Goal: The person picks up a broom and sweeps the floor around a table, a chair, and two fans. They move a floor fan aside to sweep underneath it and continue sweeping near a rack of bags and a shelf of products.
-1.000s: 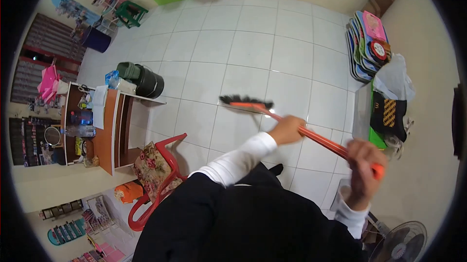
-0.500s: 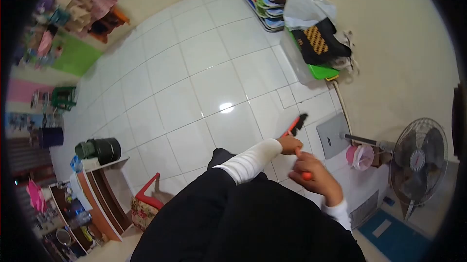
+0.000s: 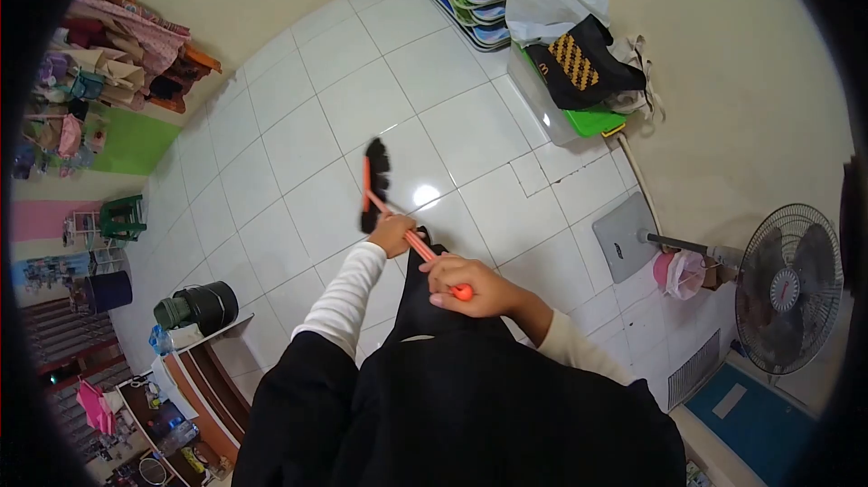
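An orange-handled broom [image 3: 419, 245] with black bristles slants across the front of my body. Lower on its handle, my left hand [image 3: 391, 234] is closed round it, not far above the broom head. My right hand [image 3: 472, 286] wraps the upper end, and the round orange tip pokes out of the fist. The bristles are over the white tiled floor [image 3: 316, 139], left of a bright light reflection. My foot, partly covered by black cloth, shows just beyond the handle.
A standing fan [image 3: 785, 288] and a pink bin [image 3: 680, 274] are at the right. By the wall stand a lidded plastic box [image 3: 551, 94] with bags on it and a stack of folded tables [image 3: 466, 3]. A wooden shelf [image 3: 203, 387] and dark bucket [image 3: 210, 304] are at the left.
The broom head has swung from the right side, near the fan base, to the left across the tiles. Both hands moved left with the handle, and the red chair has left the view.
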{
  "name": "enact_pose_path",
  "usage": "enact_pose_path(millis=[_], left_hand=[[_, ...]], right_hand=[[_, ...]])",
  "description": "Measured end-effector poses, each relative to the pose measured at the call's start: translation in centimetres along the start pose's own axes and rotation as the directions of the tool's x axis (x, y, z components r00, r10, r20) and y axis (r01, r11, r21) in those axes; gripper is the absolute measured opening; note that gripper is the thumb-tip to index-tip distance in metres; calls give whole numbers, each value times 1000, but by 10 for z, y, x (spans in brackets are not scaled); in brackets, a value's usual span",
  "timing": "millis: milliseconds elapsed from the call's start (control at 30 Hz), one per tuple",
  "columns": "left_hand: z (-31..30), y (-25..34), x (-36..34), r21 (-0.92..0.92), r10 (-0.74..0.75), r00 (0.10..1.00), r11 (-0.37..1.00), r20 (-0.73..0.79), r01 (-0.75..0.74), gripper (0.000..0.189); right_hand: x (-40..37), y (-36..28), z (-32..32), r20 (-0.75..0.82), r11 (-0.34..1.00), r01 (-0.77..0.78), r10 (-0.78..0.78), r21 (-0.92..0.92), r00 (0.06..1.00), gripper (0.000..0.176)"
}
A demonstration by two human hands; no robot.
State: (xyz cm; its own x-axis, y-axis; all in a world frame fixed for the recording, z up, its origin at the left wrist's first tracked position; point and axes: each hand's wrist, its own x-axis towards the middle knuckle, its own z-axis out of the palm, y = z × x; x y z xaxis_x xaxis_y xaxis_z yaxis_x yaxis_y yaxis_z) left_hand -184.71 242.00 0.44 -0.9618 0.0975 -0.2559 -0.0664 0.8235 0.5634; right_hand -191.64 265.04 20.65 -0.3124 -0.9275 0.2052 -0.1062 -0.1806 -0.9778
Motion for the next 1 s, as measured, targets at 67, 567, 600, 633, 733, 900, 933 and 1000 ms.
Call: enact_pose_path(millis=[67, 567, 600, 633, 733, 900, 933, 1000], left_hand=[[-21, -21, 0, 90, -178, 983, 981, 55, 172, 23], [-194, 165, 148, -479, 550, 832, 749, 66, -458, 30], [-189, 161, 161, -480, 559, 824, 750, 92, -455, 29], [-184, 150, 173, -482, 568, 815, 750, 119, -453, 29], [-136, 68, 211, -387, 556, 827, 782, 81, -488, 27], [-146, -36, 203, -556, 267, 964, 800, -10, -228, 17], [-149, -50, 198, -562, 233, 963, 783, -133, -267, 17], [-149, -73, 199, -537, 126, 959, 806, -252, -247, 19]], right_hand=[[15, 23, 7, -20, 999, -44, 44, -4, 999, 22], [133, -191, -123, -697, 997, 66, -71, -33, 714, 34], [144, -181, -119, -725, 996, -58, -8, -66, 689, 33], [157, -164, -115, -754, 979, -182, 50, -93, 655, 32], [217, -94, -109, -420, 877, -320, 155, -357, 894, 20], [268, 25, -74, -60, 865, -246, 245, -438, 968, 29], [279, 35, -71, -14, 887, -194, 208, -420, 978, 29], [300, 36, -67, 89, 913, -156, 203, -377, 975, 28]])
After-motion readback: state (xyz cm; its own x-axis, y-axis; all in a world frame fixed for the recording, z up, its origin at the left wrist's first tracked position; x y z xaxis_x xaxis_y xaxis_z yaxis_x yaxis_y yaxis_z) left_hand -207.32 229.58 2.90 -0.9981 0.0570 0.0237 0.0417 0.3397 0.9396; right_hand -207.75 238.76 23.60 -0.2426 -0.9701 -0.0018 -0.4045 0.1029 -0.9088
